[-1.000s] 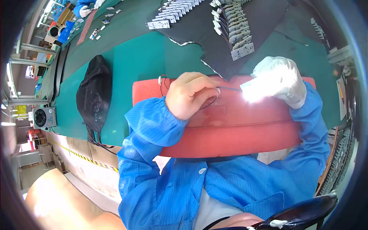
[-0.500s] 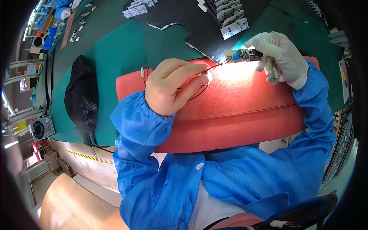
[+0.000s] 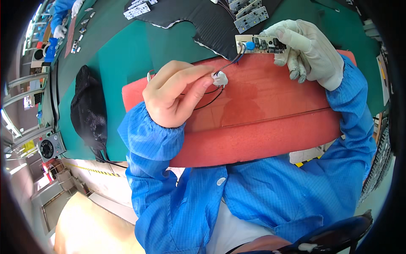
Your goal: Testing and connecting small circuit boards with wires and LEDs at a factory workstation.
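One bare left hand (image 3: 169,96) shows in the head view, thumb and forefinger pinched together on a white connector (image 3: 220,79) above a red pad (image 3: 262,142). Dark wires (image 3: 236,60) run from the connector up to a circuit board (image 3: 260,44), which is held raised near the pad's far edge, its blue component (image 3: 250,45) toward the left end. The right hand (image 3: 315,53), in a whitish glove, grips the board's right end with its fingers. Beyond, more boards (image 3: 252,20) lie on a black sheet (image 3: 203,21); a black mesh bag (image 3: 89,110) rests on the green table covering (image 3: 127,59), left of the pad.
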{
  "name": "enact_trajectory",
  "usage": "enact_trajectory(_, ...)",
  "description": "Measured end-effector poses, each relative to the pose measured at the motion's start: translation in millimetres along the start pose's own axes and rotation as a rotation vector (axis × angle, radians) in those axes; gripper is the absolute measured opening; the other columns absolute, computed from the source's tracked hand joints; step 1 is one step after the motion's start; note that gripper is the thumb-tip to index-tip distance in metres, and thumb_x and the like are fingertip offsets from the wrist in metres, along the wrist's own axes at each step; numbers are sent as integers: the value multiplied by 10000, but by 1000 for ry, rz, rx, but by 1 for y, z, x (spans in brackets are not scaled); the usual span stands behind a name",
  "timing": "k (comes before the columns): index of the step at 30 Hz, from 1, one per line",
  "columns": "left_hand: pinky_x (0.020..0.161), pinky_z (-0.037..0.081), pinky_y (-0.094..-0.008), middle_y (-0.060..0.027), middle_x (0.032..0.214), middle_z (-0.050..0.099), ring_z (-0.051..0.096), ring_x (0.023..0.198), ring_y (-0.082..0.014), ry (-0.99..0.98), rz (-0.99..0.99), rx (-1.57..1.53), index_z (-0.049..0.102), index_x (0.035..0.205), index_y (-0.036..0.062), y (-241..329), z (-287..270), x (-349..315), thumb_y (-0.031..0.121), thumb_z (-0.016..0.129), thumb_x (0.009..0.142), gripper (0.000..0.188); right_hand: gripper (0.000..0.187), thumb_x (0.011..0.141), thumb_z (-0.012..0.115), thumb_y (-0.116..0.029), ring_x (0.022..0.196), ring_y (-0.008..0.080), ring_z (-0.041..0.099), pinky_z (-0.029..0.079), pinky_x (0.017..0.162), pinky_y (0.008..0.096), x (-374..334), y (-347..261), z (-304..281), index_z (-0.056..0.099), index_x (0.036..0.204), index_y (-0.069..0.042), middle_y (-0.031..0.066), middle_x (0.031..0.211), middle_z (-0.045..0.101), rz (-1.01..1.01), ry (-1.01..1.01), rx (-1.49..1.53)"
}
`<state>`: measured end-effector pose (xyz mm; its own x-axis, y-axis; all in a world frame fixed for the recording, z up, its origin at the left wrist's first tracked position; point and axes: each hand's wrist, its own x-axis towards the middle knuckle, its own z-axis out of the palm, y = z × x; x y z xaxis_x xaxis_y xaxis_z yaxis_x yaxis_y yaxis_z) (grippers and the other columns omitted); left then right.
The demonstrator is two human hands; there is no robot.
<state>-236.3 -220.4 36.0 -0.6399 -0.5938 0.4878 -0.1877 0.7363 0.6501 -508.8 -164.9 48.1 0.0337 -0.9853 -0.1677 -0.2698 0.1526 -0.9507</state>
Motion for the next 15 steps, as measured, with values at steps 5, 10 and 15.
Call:
enact_trajectory(5,557,469,-281,-66,732,591,569,633,-188,-136,-47,70,666,925,31,-2,1,3,72,761,693,254,486,917,449,-430,407,58,540,421,336,157,0,-2,0,614,1062,3,46,605,586,-7,18,-52)
enact_trajectory(10,553,471,-284,-59,697,571,577,625,-191,-112,-4,112,657,911,50,-5,8,4,104,767,696,247,558,880,488,-489,398,74,535,495,495,215,3,17,-7,611,1037,32,36,516,546,-24,0,0)
enact_trajectory(15,563,482,-287,-58,713,587,592,628,-184,-45,35,43,648,918,57,-7,13,3,106,765,702,251,616,824,534,-554,384,88,512,504,694,269,8,28,-15,616,980,36,23,443,502,25,-48,63)
